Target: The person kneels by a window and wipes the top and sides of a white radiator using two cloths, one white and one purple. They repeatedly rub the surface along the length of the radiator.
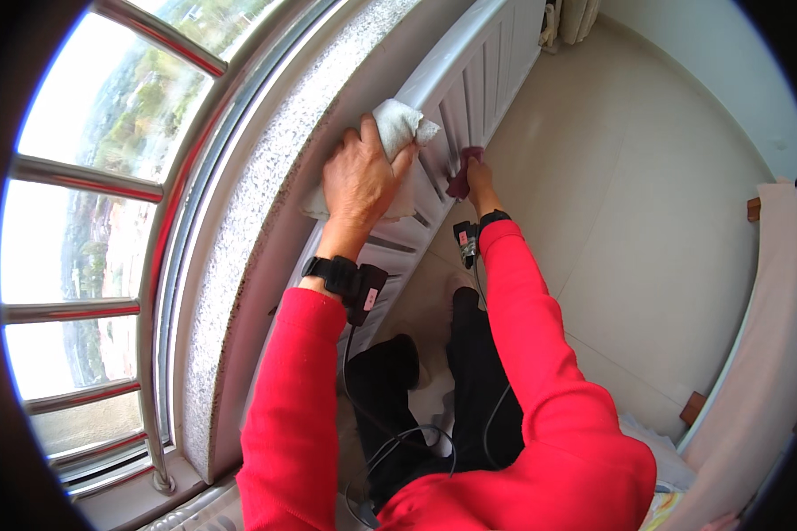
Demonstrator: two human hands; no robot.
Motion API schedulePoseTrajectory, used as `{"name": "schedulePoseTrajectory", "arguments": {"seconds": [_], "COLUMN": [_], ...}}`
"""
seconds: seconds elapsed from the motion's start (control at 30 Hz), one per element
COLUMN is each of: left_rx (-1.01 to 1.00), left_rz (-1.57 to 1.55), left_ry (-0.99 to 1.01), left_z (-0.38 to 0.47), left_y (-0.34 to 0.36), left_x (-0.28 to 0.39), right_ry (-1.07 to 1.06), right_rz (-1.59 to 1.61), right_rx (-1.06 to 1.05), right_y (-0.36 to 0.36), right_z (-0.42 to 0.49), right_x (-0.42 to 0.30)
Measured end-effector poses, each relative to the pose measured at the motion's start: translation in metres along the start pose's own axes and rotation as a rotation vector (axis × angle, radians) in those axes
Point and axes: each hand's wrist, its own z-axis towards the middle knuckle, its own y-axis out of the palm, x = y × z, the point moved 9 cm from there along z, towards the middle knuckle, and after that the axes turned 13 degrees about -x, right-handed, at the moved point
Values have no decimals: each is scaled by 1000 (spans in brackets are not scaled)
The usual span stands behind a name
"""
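Note:
My left hand (pixel 365 176) grips a white cloth (pixel 397 125) on the top edge of a white panel radiator (pixel 461 70) under the window. Part of the white cloth hangs below that hand. Lower down, my right hand (pixel 480 179) holds a dark red cloth (pixel 465 174) against the ribbed front of the radiator. Both wrists wear black straps with small black devices, and cables run from them towards my lap.
A speckled stone windowsill (pixel 265 172) runs along the left, beside a window with metal bars (pixel 192 159). Pale floor tiles (pixel 611 166) lie to the right. A bed edge with a pinkish cover (pixel 747 345) stands at the far right; curtains hang at the top.

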Motion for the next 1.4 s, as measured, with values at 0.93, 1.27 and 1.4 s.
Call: {"name": "schedulePoseTrajectory", "arguments": {"seconds": [0.93, 1.27, 1.4], "left_rx": [113, 121, 127], "left_rz": [64, 40, 38], "left_ry": [69, 66, 66], "left_z": [-1, -1, 0], "left_y": [-2, -1, 0], "left_x": [5, 2, 1], "right_ry": [307, 203, 78], "right_rz": [554, 528, 553], "right_rx": [-250, -433, -617], "right_y": [39, 83, 100], "right_z": [35, -44, -91], "right_x": [110, -62, -123]}}
